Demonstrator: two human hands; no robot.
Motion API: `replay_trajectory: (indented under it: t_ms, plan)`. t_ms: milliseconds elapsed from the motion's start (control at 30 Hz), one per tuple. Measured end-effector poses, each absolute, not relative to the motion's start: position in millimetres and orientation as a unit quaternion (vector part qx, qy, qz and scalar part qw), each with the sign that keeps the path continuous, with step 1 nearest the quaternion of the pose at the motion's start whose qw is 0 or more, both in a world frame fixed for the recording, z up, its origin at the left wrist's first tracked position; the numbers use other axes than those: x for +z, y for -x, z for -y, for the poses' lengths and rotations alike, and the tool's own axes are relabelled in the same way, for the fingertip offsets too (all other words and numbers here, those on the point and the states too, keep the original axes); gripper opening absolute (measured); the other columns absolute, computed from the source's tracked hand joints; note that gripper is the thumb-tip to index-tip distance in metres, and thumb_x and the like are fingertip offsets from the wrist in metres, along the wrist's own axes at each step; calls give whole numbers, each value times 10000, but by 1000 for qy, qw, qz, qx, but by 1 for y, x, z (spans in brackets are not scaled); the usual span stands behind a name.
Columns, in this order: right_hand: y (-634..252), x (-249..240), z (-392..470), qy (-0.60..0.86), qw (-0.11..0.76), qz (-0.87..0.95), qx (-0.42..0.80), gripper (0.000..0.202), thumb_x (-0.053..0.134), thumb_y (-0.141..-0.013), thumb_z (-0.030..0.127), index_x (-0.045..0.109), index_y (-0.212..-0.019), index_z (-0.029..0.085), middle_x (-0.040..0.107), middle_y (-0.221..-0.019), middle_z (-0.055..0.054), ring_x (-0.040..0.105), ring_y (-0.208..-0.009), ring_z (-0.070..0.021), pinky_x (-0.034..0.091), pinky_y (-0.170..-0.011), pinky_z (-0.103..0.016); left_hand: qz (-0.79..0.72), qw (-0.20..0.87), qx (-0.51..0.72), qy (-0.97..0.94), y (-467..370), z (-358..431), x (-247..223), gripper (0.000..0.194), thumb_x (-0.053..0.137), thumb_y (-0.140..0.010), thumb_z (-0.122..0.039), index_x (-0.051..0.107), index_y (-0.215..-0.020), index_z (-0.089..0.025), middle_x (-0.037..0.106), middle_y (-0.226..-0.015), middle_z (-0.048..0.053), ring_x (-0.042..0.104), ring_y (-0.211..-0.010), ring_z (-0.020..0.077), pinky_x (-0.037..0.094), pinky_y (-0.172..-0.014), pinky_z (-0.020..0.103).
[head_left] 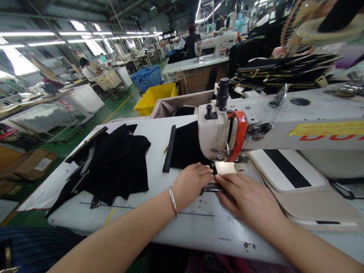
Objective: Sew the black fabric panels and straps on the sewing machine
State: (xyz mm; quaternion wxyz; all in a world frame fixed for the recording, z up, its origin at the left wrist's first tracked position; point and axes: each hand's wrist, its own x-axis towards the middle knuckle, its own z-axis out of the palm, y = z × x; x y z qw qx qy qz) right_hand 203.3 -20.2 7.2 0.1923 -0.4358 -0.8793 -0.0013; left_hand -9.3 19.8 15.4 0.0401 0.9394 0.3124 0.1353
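Observation:
A sewing machine (217, 131) stands before me, and a black fabric piece (187, 146) reaches under its head, a dark zipper strip (169, 149) along its left edge. My left hand (191, 184) lies on the near edge of this fabric, fingers stretched toward the needle area. My right hand (248, 193) rests on the machine bed just right of it, fingers extended and the thumb lower down. Both sets of fingertips almost meet. A brightly lit cream patch (225, 167) shows beyond the right fingers. The needle tip is hard to make out.
A heap of black fabric pieces (116, 165) lies on the white table (159, 212) at left. Beige panels with black stripes (292, 170) are stacked at right. Behind stand a yellow crate (156, 98), a blue basket (147, 78) and a pile of zippered black pieces (273, 72).

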Motion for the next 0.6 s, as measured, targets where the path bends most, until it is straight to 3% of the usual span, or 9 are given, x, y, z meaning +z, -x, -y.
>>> replay_trajectory:
  t_ms: [600]
  plan:
    - [-196, 2, 5, 467, 183, 865, 7, 460, 487, -902, 353, 509, -1310, 143, 566, -1248, -127, 566, -977, -250, 456, -875, -433, -377, 47, 176, -908, 3, -50, 8, 186, 538, -871, -61, 653, -978, -160, 668, -1049, 49, 597, -1035, 175, 456, -983, 322]
